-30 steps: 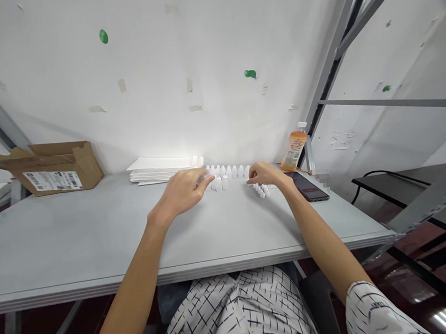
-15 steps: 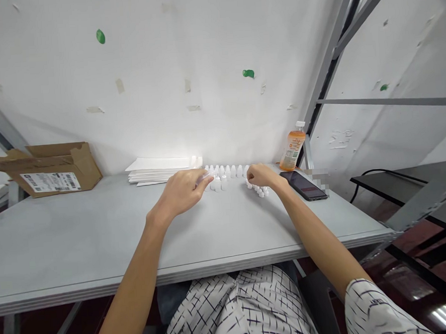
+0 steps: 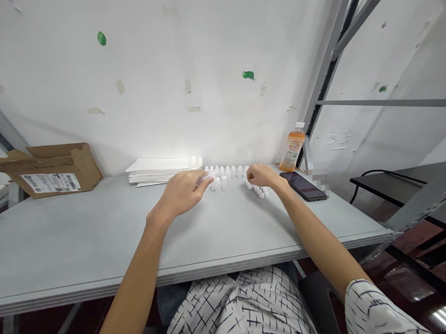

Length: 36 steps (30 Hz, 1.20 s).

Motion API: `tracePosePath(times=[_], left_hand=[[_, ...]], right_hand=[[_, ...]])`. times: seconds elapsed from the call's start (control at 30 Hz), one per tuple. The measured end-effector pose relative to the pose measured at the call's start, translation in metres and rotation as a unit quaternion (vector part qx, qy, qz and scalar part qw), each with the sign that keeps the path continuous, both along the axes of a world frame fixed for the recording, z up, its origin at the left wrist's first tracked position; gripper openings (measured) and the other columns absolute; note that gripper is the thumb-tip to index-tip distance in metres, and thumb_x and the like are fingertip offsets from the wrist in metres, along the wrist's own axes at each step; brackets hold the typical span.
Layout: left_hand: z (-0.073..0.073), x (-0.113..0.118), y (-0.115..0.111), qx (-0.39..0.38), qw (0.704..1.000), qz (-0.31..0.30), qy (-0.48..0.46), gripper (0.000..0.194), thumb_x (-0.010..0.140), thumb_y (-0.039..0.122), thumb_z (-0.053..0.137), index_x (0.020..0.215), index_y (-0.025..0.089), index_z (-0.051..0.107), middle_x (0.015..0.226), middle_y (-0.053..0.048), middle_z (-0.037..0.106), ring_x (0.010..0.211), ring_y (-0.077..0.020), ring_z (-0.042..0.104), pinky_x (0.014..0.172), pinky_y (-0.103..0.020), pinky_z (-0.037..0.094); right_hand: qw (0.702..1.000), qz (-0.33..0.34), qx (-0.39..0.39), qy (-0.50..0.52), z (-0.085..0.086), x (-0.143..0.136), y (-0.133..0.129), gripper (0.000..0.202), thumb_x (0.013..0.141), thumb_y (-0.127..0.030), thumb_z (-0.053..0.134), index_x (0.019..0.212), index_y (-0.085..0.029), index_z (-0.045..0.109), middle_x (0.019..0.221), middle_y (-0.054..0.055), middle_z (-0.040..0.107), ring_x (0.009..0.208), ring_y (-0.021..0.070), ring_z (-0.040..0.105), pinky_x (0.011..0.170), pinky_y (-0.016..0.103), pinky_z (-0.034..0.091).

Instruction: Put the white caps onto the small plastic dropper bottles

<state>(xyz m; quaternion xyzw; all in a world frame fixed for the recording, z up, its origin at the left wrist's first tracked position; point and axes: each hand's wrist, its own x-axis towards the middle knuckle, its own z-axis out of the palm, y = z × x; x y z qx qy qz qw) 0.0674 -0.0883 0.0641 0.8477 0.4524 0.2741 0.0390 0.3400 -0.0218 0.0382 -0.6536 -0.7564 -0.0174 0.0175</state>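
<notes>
My left hand (image 3: 184,191) is closed at the left end of the small white bottles, thumb and fingers gripping a translucent white small bottle (image 3: 205,180), partly hidden by the fingers. A row of white bottles (image 3: 228,172) stands along the back of the table. In front of it, two more white bottles (image 3: 217,185) stand upright beside my left fingertips. My right hand (image 3: 262,175) is curled with its fingertips pointing down over a cluster of small white caps (image 3: 261,192). What those fingers pinch, if anything, is hidden.
A stack of white sheets or flat cartons (image 3: 158,170) lies left of the bottles. Farther left is an open cardboard box (image 3: 53,171). On the right are a black phone (image 3: 304,186) and an orange drink bottle (image 3: 292,147). The grey table (image 3: 99,240) meets a white wall behind.
</notes>
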Motion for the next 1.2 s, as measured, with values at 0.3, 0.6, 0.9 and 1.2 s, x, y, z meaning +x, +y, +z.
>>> tracePosePath(times=[0.3, 0.6, 0.9, 1.2], left_hand=[[0.000, 0.000, -0.001, 0.006, 1.000, -0.001, -0.001, 0.039, 0.099, 0.043, 0.041, 0.069, 0.020, 0.049, 0.062, -0.001, 0.059, 0.058, -0.0161, 0.053, 0.057, -0.030, 0.032], [-0.001, -0.001, 0.001, 0.004, 1.000, -0.005, 0.006, 0.039, 0.100, 0.043, 0.040, 0.070, 0.020, 0.051, 0.064, -0.001, 0.060, 0.060, -0.0168, 0.055, 0.058, -0.030, 0.034], [-0.003, 0.000, 0.003, 0.002, 1.000, -0.021, -0.002, 0.029, 0.097, 0.042, 0.048, 0.097, 0.021, 0.069, 0.078, -0.002, 0.071, 0.072, -0.0198, 0.064, 0.067, -0.032, 0.043], [-0.007, -0.002, 0.006, -0.004, 0.999, -0.032, -0.004, 0.038, 0.092, 0.037, 0.061, 0.129, 0.029, 0.059, 0.099, -0.002, 0.074, 0.080, -0.0198, 0.068, 0.073, -0.031, 0.047]], right_hand=[[1.000, 0.000, 0.005, -0.002, -0.001, 0.000, 0.000, 0.028, 0.077, -0.004, 0.056, 0.089, -0.016, 0.078, 0.092, 0.009, 0.077, 0.082, 0.0179, 0.067, 0.059, 0.024, 0.035], [1.000, -0.015, 0.016, -0.003, 0.001, 0.000, -0.002, 0.025, 0.080, -0.007, 0.057, 0.093, -0.017, 0.077, 0.100, 0.010, 0.076, 0.086, 0.0192, 0.068, 0.061, 0.024, 0.035], [0.966, 0.096, 0.099, 0.217, 0.012, -0.017, -0.021, 0.020, 0.090, -0.025, 0.056, 0.085, -0.016, 0.073, 0.087, 0.006, 0.074, 0.073, 0.0151, 0.064, 0.065, 0.024, 0.041], [0.823, 0.237, -0.056, 0.513, 0.009, -0.054, -0.041, 0.037, 0.090, -0.050, 0.059, 0.092, -0.015, 0.072, 0.090, 0.007, 0.070, 0.058, 0.0105, 0.061, 0.042, 0.020, 0.037]])
